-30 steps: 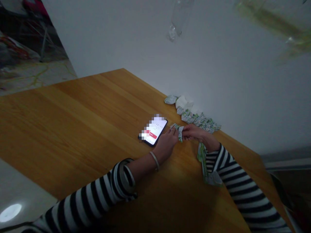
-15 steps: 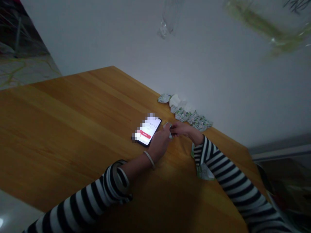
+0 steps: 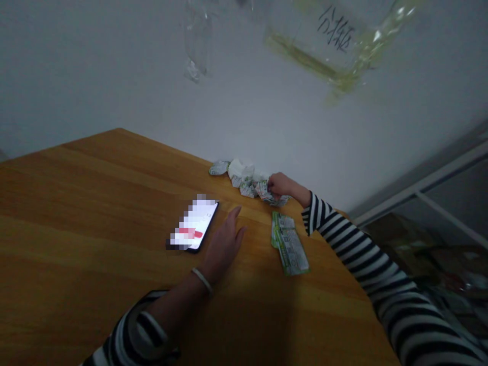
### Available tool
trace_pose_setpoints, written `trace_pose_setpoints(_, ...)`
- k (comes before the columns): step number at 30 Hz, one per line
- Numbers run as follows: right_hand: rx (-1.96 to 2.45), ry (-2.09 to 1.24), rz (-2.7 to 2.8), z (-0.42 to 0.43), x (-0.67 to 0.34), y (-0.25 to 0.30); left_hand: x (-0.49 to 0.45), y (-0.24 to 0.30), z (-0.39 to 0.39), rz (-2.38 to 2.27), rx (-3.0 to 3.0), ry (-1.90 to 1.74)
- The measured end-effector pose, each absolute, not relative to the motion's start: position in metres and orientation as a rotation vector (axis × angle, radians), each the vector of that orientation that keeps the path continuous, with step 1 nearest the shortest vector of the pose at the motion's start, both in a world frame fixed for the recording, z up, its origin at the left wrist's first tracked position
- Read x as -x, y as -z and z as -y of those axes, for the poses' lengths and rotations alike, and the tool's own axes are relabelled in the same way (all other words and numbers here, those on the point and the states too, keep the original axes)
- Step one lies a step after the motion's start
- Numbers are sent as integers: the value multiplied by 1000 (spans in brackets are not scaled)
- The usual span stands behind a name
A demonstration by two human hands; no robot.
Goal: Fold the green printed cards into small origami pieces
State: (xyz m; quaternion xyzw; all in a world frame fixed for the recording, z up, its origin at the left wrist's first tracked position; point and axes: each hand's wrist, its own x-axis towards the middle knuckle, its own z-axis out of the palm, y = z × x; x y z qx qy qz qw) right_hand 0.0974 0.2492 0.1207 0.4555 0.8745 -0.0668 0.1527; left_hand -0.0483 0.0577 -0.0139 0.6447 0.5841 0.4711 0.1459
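My left hand [image 3: 224,244] lies flat and open on the wooden table [image 3: 76,203], fingers stretched, just right of a lit phone [image 3: 193,227]. My right hand [image 3: 280,185] reaches to the far edge by the wall, its fingers closed on a folded paper piece among a row of folded green-and-white paper pieces [image 3: 247,180]. A stack of flat green-printed paper slips [image 3: 290,246] lies between my two arms. Both sleeves are black-and-white striped, and a bracelet sits on my left wrist.
A grey wall [image 3: 114,76] runs along the table's far edge. Clear plastic [image 3: 328,40] with handwriting hangs at the top. Right of the table stand a metal frame [image 3: 430,198] and dim clutter.
My hands have parted. The right hand carried the folded piece to the row by the wall. The left hand let go and opened flat on the table. The view swung right.
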Motion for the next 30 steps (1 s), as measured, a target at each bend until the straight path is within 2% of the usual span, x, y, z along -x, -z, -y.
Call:
trace_pose_setpoints(6,-1109,-100,-2482,-266,-88,-100,51,9,-57,-1684,-1887,-1275)
trace_pose_setpoints(22,-953,-119,-2501,-292,-75,-67,50,6,-54,-1730,-1938,-1152)
trace_pose_setpoints(30,-1193,-158,-2615,-285,-96,-107,54,12,-58,-1772,-2024,-1141)
